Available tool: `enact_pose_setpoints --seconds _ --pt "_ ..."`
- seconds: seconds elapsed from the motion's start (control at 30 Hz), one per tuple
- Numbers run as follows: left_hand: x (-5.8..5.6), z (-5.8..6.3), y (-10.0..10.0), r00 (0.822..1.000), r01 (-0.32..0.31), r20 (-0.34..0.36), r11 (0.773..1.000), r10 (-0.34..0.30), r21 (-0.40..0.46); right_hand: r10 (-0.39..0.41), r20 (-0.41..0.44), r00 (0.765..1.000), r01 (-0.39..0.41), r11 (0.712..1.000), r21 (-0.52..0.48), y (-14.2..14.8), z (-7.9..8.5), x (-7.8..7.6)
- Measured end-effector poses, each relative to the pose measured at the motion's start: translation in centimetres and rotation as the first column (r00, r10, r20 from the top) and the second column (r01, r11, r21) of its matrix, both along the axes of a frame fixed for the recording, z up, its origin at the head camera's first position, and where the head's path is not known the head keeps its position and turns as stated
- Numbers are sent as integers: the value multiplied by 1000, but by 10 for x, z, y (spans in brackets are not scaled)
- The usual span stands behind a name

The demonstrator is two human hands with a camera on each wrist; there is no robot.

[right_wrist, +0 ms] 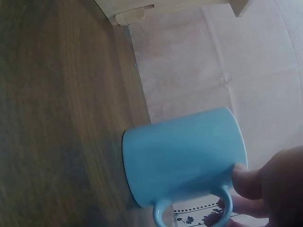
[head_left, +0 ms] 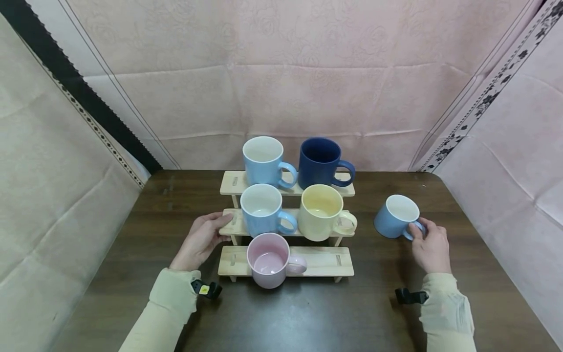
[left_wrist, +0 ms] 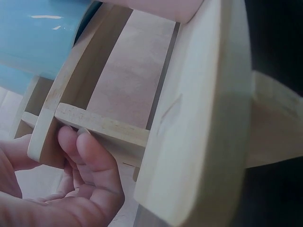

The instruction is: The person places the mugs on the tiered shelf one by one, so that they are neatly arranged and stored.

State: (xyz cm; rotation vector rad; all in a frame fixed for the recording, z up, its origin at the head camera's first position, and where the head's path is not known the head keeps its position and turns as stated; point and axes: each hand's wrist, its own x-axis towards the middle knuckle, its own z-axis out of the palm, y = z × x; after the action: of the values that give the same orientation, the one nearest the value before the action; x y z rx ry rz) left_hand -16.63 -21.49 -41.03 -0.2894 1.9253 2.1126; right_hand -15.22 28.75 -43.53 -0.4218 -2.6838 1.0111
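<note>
My left hand [head_left: 201, 240] grips the left end of the middle shelf of a three-tier wooden rack [head_left: 327, 261]. In the left wrist view its fingertips curl under the shelf board, with the thumb on the other side. To the right of the rack, my right hand [head_left: 432, 248] pinches the handle of a light blue mug [head_left: 388, 221]. That mug [right_wrist: 184, 153] appears upright at the tabletop. On the top tier are a light blue mug [head_left: 259, 171] and a navy mug [head_left: 313, 166]. The middle tier bears another light blue mug [head_left: 257, 219] and a yellow mug [head_left: 314, 222].
A pink mug [head_left: 268, 269] stands at the left part of the lowest tier, its handle to the right. The dark wooden table [head_left: 281, 322] is bordered by pale cloth [head_left: 308, 98] at the back and both sides.
</note>
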Motion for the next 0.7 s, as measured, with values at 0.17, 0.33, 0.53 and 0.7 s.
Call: enact_pose_setpoints --seconds 0.17,0.33,0.53,0.7 --pt "0 0 -1 1000 1 -2 1000 -1 -1 0 47 999 0 1000 -4 1 -1 -1" --pt "0 0 0 1000 -6 1 1000 6 -12 -10 40 999 11 1000 -8 2 -4 -1" --pt "0 -1 1 1000 -8 5 1000 9 -14 -55 60 997 56 998 -23 2 -6 -1" --pt "0 -1 0 1000 -4 1 1000 4 -18 -81 62 995 83 996 -27 2 -7 0"
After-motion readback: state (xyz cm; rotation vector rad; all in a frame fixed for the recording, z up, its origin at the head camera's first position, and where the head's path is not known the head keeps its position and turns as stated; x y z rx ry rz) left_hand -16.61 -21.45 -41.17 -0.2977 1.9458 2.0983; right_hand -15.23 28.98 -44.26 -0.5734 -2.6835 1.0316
